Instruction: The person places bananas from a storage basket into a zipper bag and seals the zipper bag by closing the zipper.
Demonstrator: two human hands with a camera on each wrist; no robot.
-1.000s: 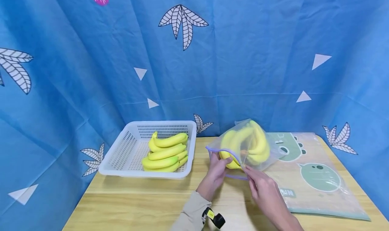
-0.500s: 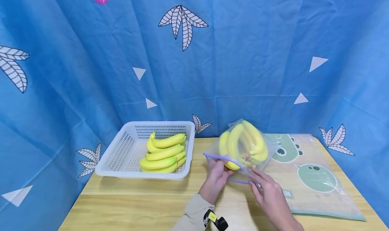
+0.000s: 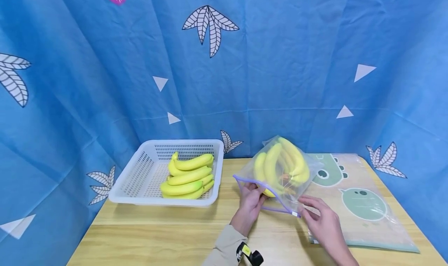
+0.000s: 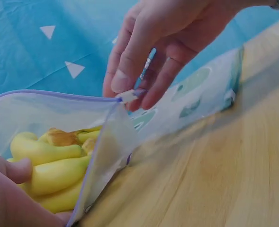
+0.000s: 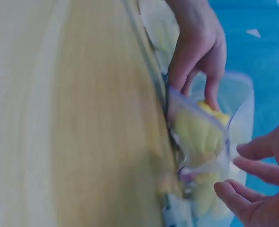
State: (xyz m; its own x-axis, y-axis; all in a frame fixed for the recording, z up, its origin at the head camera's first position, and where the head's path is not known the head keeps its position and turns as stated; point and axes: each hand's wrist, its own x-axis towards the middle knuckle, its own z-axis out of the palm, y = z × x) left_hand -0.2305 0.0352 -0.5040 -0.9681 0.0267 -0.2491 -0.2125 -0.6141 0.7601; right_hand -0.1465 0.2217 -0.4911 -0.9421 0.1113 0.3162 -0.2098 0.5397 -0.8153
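A clear zip bag (image 3: 245, 168) with a purple-edged mouth lies tilted on the table, bananas (image 3: 273, 161) bunched inside it. My left hand (image 3: 249, 203) reaches into the mouth and grips the near end of the bunch; the thumb (image 4: 21, 170) lies against a banana. Part of that hand is hidden by the film. My right hand (image 3: 323, 221) is at the mouth's right corner, beside the white slider (image 3: 295, 214). In the right wrist view its fingers (image 5: 253, 175) stand apart, close to the bag's edge. Whether they touch the film is unclear.
To the left stands a white perforated basket (image 3: 134, 180) with more bananas (image 3: 189, 176). A flat printed bag (image 3: 364, 207) with green cartoon shapes lies at right, partly under my right forearm. A blue patterned curtain (image 3: 280, 71) hangs behind the wooden table (image 3: 157, 238).
My right hand has moved rightward from the middle of the mouth to its corner, and the mouth edge is drawn straighter. My left hand has stayed nearly in place at the bunch.
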